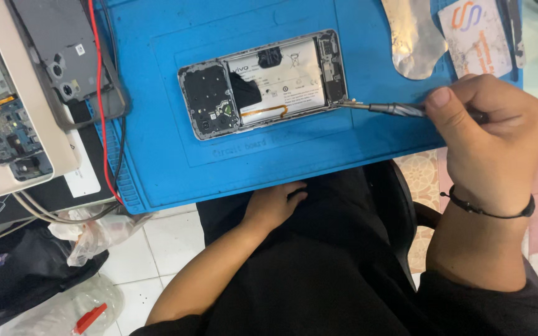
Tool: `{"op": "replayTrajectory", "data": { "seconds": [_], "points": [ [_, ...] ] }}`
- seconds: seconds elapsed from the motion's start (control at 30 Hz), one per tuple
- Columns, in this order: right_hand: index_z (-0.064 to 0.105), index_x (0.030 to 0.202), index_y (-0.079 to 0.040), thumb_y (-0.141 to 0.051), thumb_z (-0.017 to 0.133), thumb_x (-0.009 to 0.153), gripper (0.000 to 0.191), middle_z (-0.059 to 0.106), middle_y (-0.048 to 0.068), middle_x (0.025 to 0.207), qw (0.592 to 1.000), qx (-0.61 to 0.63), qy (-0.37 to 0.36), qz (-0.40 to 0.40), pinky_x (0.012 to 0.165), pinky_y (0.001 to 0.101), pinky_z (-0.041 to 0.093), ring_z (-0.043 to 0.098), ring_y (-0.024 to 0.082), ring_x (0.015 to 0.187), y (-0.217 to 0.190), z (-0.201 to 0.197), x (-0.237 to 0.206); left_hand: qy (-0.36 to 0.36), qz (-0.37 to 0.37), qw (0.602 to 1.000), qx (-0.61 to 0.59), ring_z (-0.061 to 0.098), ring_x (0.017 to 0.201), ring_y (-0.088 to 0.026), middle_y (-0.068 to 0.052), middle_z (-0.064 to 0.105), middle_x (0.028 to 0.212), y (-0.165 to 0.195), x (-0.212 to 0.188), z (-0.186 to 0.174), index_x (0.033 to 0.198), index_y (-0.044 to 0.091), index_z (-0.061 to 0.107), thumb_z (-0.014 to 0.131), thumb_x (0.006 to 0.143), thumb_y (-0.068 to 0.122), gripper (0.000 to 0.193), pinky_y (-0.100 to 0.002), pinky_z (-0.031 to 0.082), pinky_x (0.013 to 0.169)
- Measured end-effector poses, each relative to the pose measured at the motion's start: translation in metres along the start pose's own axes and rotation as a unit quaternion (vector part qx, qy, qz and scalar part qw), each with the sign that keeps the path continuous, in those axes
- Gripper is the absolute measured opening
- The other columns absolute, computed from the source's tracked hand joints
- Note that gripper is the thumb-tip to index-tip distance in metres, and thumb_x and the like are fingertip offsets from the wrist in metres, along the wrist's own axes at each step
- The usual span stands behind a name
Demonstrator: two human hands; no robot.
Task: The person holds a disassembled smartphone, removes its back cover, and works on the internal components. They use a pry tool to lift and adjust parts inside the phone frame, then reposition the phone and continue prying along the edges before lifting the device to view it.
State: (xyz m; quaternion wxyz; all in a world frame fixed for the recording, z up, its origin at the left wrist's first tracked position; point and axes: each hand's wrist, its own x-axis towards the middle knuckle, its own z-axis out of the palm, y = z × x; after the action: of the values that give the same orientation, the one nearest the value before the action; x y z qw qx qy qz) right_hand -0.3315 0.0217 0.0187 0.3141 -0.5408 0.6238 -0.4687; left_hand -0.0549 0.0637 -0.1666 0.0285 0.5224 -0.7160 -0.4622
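An opened phone (262, 84), its back cover off and its battery exposed, was seen lying flat on a blue work mat (169, 162) on the tabletop. A slim metal screwdriver (384, 109) was pinched in the grip of the right hand (490, 134), thumb and fingers pressed together round the handle, with the tip set at the lower right corner of the phone's frame. The left hand (275, 204) was rested loosely curled in the lap below the mat's edge, with nothing held.

As the phone was steadied by no hand, it could probably be pushed across the mat by sideways pressure, and the tip could slip off into the battery or the small board beside it.

Another opened phone (1, 118) and a grey back cover (63, 53) were laid at the left, crossed by a red wire (102, 112). A silvery sheet (415, 37) and a white card (474, 37) were laid above the right hand, near the tool's path but apart from it.
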Motion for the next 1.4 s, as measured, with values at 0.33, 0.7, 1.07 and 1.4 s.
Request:
{"op": "replayTrajectory", "data": {
  "seconds": [0.33,0.7,1.07,1.4],
  "points": [
    [0.069,0.09,0.005,-0.009,0.076,0.108,0.024,0.066,0.002,0.079,1.0,-0.011,-0.008,0.005,0.063,0.0185,0.04,0.054,0.004,0.069,-0.002,0.002,0.008,-0.019,-0.014,0.999,0.024,0.069,0.101,-0.03,-0.012,0.073,0.101,0.008,0.03,0.015,0.089,0.007,0.073,0.078,0.084,0.021,0.016,-0.043,0.054,0.09],
    [0.073,0.1,0.0,-0.012,0.078,0.099,0.014,0.07,0.006,0.086,0.988,-0.112,-0.079,-0.068,0.067,0.0237,0.046,0.062,0.01,0.076,-0.037,0.024,0.061,0.04,0.242,0.964,-0.107,0.07,0.09,-0.027,-0.008,0.072,0.091,0.117,-0.075,-0.132,0.086,0.007,0.074,0.074,0.086,0.018,0.011,-0.038,0.055,0.082],
    [0.075,0.1,-0.003,-0.02,0.081,0.095,0.019,0.073,0.009,0.091,0.958,-0.119,-0.132,-0.225,0.071,0.0298,0.055,0.069,0.018,0.08,-0.051,0.097,0.139,0.314,0.162,0.934,0.055,0.068,0.09,-0.029,-0.012,0.072,0.094,0.117,0.042,-0.285,0.095,0.007,0.077,0.074,0.089,0.017,0.012,-0.04,0.053,0.077],
    [0.078,0.098,-0.009,-0.022,0.081,0.093,0.015,0.071,0.008,0.083,0.946,-0.165,-0.124,-0.25,0.074,0.0384,0.049,0.066,0.022,0.075,-0.039,0.115,0.152,0.313,0.147,0.938,-0.001,0.07,0.088,-0.025,-0.011,0.074,0.107,0.099,0.057,-0.28,0.11,0.009,0.076,0.076,0.087,0.018,0.025,-0.035,0.055,0.075]
  ]
}}
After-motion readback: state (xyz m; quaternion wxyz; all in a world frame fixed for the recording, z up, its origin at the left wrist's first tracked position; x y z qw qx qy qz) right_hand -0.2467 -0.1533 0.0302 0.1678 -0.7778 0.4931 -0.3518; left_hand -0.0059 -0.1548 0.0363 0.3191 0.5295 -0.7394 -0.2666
